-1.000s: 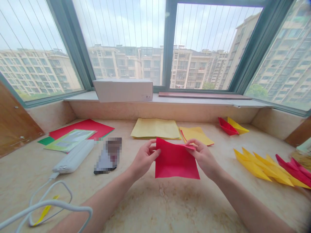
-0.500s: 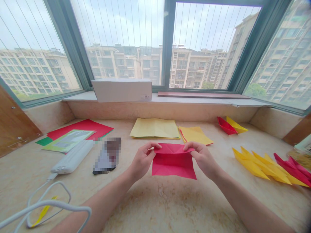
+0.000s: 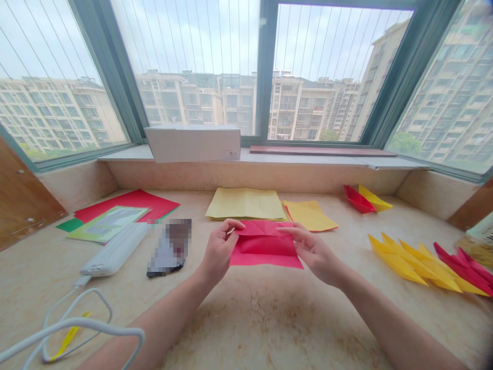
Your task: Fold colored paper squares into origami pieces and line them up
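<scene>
A sheet of red paper [image 3: 265, 246] with creases is held up between my hands, its top edge folded over toward me. My left hand [image 3: 221, 249] pinches the upper left corner between thumb and fingers. At the upper right edge, my right hand [image 3: 314, 252] has its fingers laid over the fold and its thumb behind or below the paper. Just beyond the sheet lie a pale yellow paper stack [image 3: 246, 203] and a smaller stack of orange-yellow paper [image 3: 311, 215].
Folded yellow paper shapes [image 3: 416, 262] and a red one [image 3: 466, 267] lie at right, with red [image 3: 360, 200] and yellow paper boats [image 3: 375, 199] behind. On the left are red sheets [image 3: 154, 203], a power bank [image 3: 113, 249] with a white cable [image 3: 96, 324], and a blurred-out object [image 3: 169, 249].
Both hands have shifted slightly left and up with the red paper. The sheet's lower part has tilted up toward the fold, and my right fingers have straightened along the edge.
</scene>
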`<state>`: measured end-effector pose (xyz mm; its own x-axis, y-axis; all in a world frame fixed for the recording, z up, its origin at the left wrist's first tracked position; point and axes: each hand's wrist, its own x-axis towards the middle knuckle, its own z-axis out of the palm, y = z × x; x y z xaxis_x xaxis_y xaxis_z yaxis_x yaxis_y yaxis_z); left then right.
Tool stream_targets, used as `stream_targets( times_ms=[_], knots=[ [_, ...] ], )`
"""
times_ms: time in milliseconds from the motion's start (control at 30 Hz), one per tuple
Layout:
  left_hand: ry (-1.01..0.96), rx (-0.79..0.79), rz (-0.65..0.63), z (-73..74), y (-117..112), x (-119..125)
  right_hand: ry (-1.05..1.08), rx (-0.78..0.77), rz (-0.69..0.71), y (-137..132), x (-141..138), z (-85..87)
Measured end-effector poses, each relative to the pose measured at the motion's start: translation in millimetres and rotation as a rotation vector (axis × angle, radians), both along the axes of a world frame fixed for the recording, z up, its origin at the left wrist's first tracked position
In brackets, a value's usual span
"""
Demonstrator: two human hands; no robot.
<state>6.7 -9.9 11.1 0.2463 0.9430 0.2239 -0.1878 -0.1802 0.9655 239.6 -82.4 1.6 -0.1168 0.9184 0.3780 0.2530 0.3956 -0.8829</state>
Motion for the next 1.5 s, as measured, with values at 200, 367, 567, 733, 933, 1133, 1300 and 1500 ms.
stream_targets(
  times_ms=[200,367,567,733,933,1133,1300,1500],
  knots=[
    [-0.119,0.000,0.071,0.8,-0.3,0.3,-0.049,-0.047,0.148,-3.2,-5.5,-2.9],
    [-0.122,0.024,0.131,-2.0,3.4,-0.8,-0.022,-0.094,0.147,-5.4,-3.3,-2.5],
    [-0.021,0.151,0.125,-0.9,1.1,-0.8,0.094,-0.051,0.073,-8.5,-5.5,5.6],
    [0.105,0.240,-0.139,0.6,-11.4,-2.5,0.295,0.002,-0.026,-0.6,-5.5,6.7],
    [0.206,0.308,-0.349,2.2,-16.6,-3.8,0.473,-0.079,-0.051,1.0,-0.3,7.6],
    [0.342,0.251,-0.257,-1.7,-14.5,2.0,0.518,-0.234,0.092,-5.7,-10.2,9.0],
    [0.365,0.216,-0.037,-4.0,-10.6,3.6,0.460,-0.314,0.176,-7.3,-18.8,3.2],
    [0.354,0.226,-0.100,-0.9,-15.3,3.0,0.447,-0.319,0.125,-3.5,-22.1,6.9]
  ],
)
